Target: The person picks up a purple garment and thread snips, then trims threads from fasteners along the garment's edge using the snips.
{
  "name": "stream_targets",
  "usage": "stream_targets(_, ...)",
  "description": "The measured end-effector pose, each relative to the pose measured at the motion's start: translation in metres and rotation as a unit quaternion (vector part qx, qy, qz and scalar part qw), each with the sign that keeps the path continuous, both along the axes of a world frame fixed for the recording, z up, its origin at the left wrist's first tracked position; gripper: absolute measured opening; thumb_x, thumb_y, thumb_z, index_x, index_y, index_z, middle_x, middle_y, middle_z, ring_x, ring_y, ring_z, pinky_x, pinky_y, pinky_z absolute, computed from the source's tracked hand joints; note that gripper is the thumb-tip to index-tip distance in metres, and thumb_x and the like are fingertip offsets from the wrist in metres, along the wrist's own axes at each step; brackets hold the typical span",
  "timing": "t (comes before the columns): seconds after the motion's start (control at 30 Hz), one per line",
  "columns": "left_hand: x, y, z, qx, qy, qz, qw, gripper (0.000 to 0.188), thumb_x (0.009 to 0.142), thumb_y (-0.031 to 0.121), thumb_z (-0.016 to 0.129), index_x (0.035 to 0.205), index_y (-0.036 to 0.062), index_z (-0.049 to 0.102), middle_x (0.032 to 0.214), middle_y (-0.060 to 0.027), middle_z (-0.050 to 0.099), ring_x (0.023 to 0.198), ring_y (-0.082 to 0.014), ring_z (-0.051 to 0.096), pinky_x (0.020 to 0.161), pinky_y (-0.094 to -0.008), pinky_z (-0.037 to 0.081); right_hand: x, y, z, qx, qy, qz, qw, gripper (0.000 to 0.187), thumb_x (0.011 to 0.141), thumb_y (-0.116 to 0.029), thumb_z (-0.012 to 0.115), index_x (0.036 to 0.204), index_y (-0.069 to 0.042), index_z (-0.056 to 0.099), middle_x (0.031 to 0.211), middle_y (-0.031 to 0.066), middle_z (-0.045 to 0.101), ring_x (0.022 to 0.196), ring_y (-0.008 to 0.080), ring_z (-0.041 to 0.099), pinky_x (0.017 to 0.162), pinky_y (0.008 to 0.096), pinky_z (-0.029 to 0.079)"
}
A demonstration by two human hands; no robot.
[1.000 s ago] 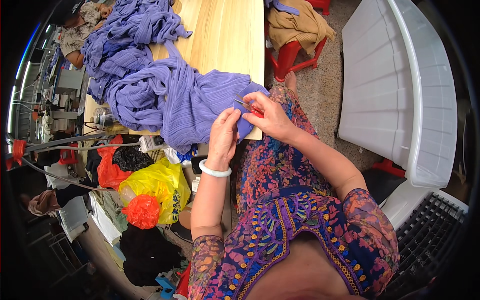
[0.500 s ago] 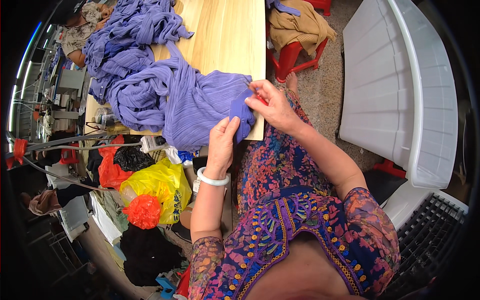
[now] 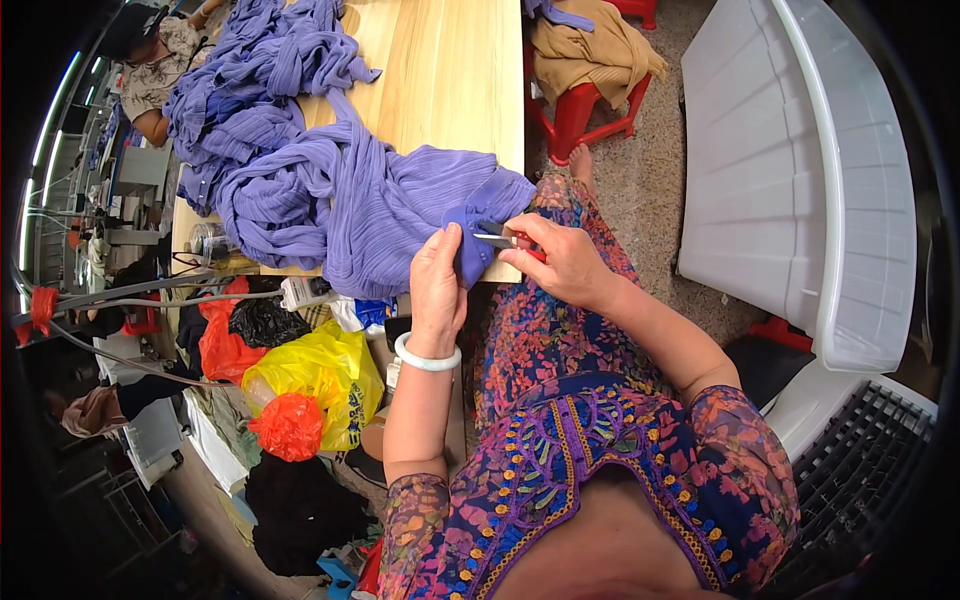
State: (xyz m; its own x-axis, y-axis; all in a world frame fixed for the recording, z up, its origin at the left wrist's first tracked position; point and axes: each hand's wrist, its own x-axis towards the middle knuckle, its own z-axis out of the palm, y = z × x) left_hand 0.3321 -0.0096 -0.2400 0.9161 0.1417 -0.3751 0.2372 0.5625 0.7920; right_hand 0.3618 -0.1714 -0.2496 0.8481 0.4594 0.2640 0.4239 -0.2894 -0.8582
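Note:
A ribbed purple garment [image 3: 390,195] lies bunched at the near edge of the wooden table [image 3: 440,70]. My left hand [image 3: 437,285], with a pale bangle at the wrist, pinches a smooth purple band [image 3: 462,218] of this garment between thumb and fingers. Close by on the right, my right hand [image 3: 568,266] grips small red-handled scissors [image 3: 497,240]. Their blades point left, apart from each other, right at the band. Whether they touch a thread there is too small to tell.
More purple garments [image 3: 250,110] pile up at the table's far left, near a person in a cap [image 3: 150,70]. Below lie a yellow plastic bag [image 3: 335,370] and red bags. A red stool [image 3: 575,115] bears tan cloth; a large white bin [image 3: 770,170] stands right.
My right hand has come down and closer to my left hand, and the scissor blades now show apart. My left hand has shifted slightly, turning the band; the garment's right corner has spread out.

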Motion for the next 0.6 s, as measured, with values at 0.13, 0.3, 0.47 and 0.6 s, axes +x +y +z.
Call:
stream_targets(0.13, 0.000, -0.002, 0.001, 0.001, -0.005, 0.013, 1.000, 0.018, 0.090, 0.017, 0.046, 0.088, 0.0022, 0.057, 0.083, -0.0031, 0.059, 0.072, -0.0073, 0.054, 0.068, -0.0217, 0.045, 0.000, 0.000, -0.004, -0.003, -0.005, -0.019, 1.000, 0.025, 0.078, -0.023, 0.062, 0.091, -0.004, 0.051, 0.072, 0.0102, 0.055, 0.063, 0.0242, 0.058, 0.054, 0.0322, 0.044)
stream_targets(0.3, 0.000, -0.005, 0.006, -0.011, 0.005, 0.029, 1.000, 0.019, 0.090, 0.018, 0.046, 0.088, 0.0017, 0.057, 0.083, -0.0037, 0.059, 0.073, -0.0083, 0.056, 0.069, -0.0222, 0.046, -0.002, 0.002, -0.007, 0.001, -0.005, -0.023, 1.000, 0.025, 0.078, -0.023, 0.061, 0.091, -0.004, 0.051, 0.072, 0.0104, 0.055, 0.063, 0.0243, 0.058, 0.054, 0.0323, 0.044)
stream_targets(0.47, -0.002, 0.000, -0.006, -0.015, 0.005, 0.015, 1.000, 0.021, 0.090, 0.017, 0.046, 0.094, -0.0010, 0.056, 0.089, -0.0065, 0.059, 0.078, -0.0112, 0.057, 0.073, -0.0242, 0.047, 0.000, 0.004, -0.005, -0.026, 0.021, -0.026, 0.999, 0.026, 0.078, -0.018, 0.062, 0.096, -0.002, 0.051, 0.080, 0.0119, 0.057, 0.071, 0.0243, 0.060, 0.061, 0.0307, 0.046)
stream_targets(0.6, -0.002, -0.003, -0.004, -0.012, 0.006, 0.011, 1.000, 0.019, 0.090, 0.018, 0.047, 0.089, 0.0020, 0.057, 0.084, -0.0029, 0.059, 0.072, -0.0078, 0.055, 0.067, -0.0213, 0.046, 0.001, 0.005, -0.007, -0.022, 0.014, -0.020, 0.999, 0.027, 0.078, -0.019, 0.062, 0.096, -0.002, 0.051, 0.081, 0.0121, 0.057, 0.071, 0.0251, 0.060, 0.061, 0.0310, 0.046)
